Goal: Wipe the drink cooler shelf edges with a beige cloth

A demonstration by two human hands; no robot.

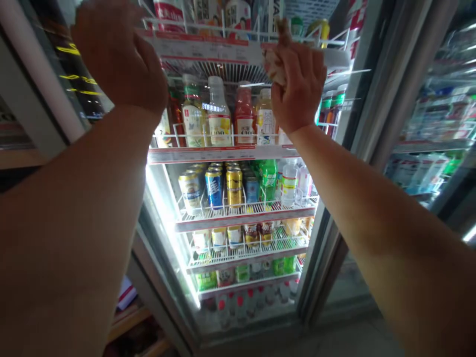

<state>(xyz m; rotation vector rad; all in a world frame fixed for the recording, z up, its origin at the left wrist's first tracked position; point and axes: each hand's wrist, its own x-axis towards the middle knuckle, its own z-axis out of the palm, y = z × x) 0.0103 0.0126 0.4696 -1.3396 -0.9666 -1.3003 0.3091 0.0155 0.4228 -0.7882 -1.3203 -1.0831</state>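
My right hand (pixel 302 82) is closed around a crumpled, pale patterned cloth (pixel 274 67). The cloth lies against the white and red label strip (pixel 208 49) along the front of an upper shelf, and a brownish tip of it pokes out above my fingers. At the upper left, my left hand (pixel 119 59) is raised beside the left end of that strip. Its fingers are dark and blurred near the top edge, so what they touch does not show. Below the strip stand a clear bottle with a yellow label (pixel 219 114) and a red drink bottle (pixel 245 116).
Lower wire shelves carry a blue can (pixel 213 188), a gold can (pixel 234 187) and a green bottle (pixel 268 178). A bright light strip (pixel 163 213) runs down the cooler's left side. To the right, a metal door frame (pixel 386 94) borders another stocked cooler.
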